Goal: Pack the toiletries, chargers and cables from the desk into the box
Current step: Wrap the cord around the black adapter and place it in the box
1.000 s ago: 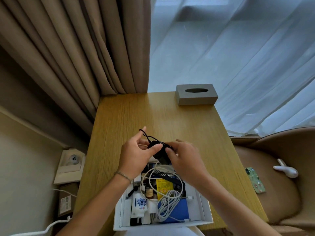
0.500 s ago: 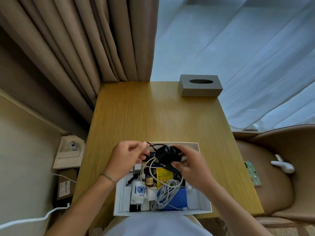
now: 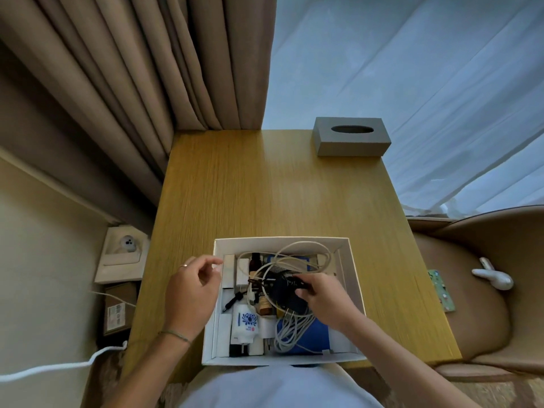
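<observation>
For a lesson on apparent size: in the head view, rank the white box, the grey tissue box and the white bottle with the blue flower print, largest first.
1. white box, nearest the camera, which flatters it
2. grey tissue box, farther off
3. white bottle, inside the white box

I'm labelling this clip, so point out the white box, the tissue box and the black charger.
white box [image 3: 354,290]: head view, on its right wall.
tissue box [image 3: 351,145]: head view, on its front face.
black charger [image 3: 287,291]: head view, on its dark body left of the right hand's fingers.
</observation>
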Demonstrator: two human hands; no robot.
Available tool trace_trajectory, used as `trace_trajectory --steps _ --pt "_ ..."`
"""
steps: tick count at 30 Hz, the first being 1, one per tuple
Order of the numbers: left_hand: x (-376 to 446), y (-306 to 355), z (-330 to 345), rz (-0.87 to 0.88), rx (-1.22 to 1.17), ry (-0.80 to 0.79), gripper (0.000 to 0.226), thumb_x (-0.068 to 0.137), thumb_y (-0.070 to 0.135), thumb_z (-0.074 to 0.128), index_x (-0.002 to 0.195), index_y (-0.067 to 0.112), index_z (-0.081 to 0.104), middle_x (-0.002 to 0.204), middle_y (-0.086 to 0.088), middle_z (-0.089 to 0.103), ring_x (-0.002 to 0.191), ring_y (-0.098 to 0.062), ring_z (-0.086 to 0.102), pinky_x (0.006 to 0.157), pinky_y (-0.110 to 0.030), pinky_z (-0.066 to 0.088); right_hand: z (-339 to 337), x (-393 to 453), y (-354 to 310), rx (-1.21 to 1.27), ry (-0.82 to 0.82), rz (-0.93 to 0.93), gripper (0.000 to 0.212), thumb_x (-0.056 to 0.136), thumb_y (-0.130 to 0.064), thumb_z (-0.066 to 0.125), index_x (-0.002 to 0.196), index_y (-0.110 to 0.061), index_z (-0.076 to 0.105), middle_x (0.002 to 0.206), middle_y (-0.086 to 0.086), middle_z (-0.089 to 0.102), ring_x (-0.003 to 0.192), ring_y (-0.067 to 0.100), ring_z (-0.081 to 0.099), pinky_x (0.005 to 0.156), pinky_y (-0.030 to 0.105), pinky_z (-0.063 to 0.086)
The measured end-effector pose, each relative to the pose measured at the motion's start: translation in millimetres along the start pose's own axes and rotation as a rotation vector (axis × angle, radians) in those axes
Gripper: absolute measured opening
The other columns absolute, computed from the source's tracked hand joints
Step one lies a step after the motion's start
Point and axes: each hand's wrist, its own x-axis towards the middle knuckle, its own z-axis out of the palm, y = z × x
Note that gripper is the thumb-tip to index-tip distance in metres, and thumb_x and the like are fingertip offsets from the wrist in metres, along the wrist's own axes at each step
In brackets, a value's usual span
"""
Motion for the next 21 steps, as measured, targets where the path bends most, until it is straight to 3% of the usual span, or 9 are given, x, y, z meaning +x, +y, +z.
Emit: trace_trajectory --steps 2,5,10,13,17,21 --pt "-1 -3 1 -0.029 -0.011 0.007 0.029 0.092 0.007 0.064 0.109 0.031 0.063 0.077 0.003 0.061 0.065 -0.015 0.060 0.051 -0.030 0.054 5 1 1 -0.206 0.095 -0.044 0.024 0.099 -0.024 0.058 0.117 -0.021 0.073 0.101 0.001 0.077 0.094 0.021 0.070 0.081 0.039 0.058" --pt "-3 -6 2 -0.176 -0.175 -0.027 0.043 0.092 0.003 0.064 0.117 0.036 0.055 0.077 -0.003 0.060 0.063 -0.013 0.057 0.048 -0.018 0.051 0 -1 2 -0.438 0.178 -0.098 0.024 0.100 -0.033 0.054 0.101 -0.022 0.075 0.089 -0.002 0.077 0.081 0.021 0.070 0.072 0.035 0.056" --pt "-11 -16 -5 -0.178 -0.056 -0.060 0.035 0.094 0.021 0.064 0.122 0.037 0.050 0.077 0.000 0.060 0.064 -0.014 0.058 0.050 -0.022 0.048 -29 -24 9 -0.325 0.398 -0.188 0.033 0.098 -0.038 0.061 0.069 -0.025 0.069 0.057 -0.012 0.063 0.048 0.003 0.055 0.048 0.021 0.048" --pt "-13 -19 -9 -0.155 0.169 -0.136 0.011 0.095 0.042 0.059 0.101 0.034 0.055 0.074 0.003 0.061 0.064 -0.014 0.058 0.051 -0.027 0.045 -51 -38 29 -0.267 0.526 -0.100 0.047 0.095 -0.045 0.060 0.054 -0.024 0.051 0.042 -0.012 0.044 0.036 0.002 0.033 0.038 0.016 0.032" --pt "-16 -21 -5 -0.114 0.441 -0.227 0.052 0.093 0.060 0.049 0.060 0.020 0.050 0.052 0.007 0.045 0.045 -0.011 0.040 0.047 -0.023 0.033 -56 -48 51 -0.291 0.451 0.106 0.055 0.093 -0.054 0.060 0.053 -0.017 0.051 0.044 -0.006 0.044 0.039 0.009 0.032 0.043 0.026 0.032" --pt "-17 -17 -1 -0.121 0.556 -0.272 0.049 0.095 0.048 0.055 0.057 0.016 0.050 0.048 0.006 0.040 0.042 -0.011 0.034 0.045 -0.023 0.028 -46 -47 60 -0.335 0.275 0.199 0.049 0.098 -0.041 0.053 0.055 -0.019 0.051 0.045 -0.008 0.040 0.039 0.008 0.030 0.041 0.020 0.030"
